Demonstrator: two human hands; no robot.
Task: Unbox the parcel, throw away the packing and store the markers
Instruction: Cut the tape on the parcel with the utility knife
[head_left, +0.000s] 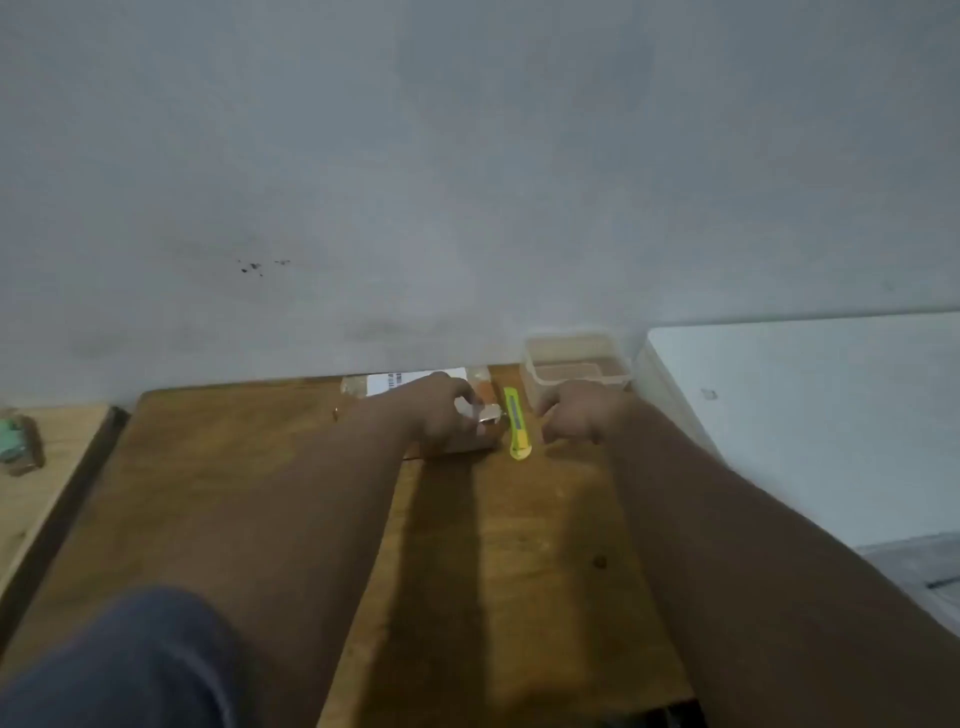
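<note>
On the wooden table (260, 467), left hand (441, 410) pins the taped parcel (415, 384), right hand (576, 410) half-curled w/ nothing, prob needs the yellow box cutter (517, 423) next.

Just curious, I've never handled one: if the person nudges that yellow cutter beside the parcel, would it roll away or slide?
The yellow cutter looks flat-sided and lies flat on the wooden table, so it would probably slide, not roll. It looks slim and plastic, so likely light.

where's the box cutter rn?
Head view: the yellow box cutter lies on the wooden table, between the parcel under the left hand and the right hand.
</note>
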